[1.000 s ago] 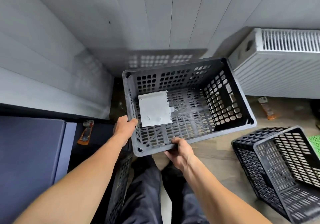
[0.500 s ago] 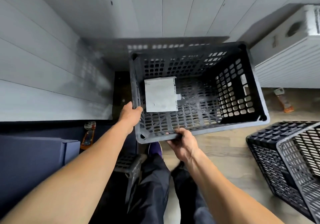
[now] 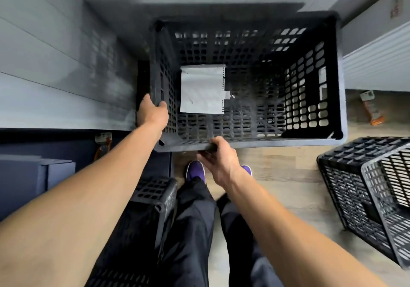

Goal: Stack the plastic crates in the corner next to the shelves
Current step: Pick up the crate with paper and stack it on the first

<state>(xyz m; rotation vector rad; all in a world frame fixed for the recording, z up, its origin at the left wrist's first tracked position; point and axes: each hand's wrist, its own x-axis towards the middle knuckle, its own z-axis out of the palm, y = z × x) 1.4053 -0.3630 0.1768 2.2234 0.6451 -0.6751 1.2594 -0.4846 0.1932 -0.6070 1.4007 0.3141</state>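
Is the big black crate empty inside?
No, a flat grey sheet lies on the bottom of the crate that both hands hold.

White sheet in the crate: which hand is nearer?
Left. The left hand grips the crate rim on the side wall right beside the white sheet; the right hand grips the near rim, farther from it.

Single view only, head-mounted, wide-angle. It looks steeply down and forward from standing height, close over both forearms. The near edge takes in the wearer's legs and purple shoes (image 3: pixel 195 171); the far edge reaches the panelled wall (image 3: pixel 66 53). Straight lines bow toward the borders. No second view shares the scene.
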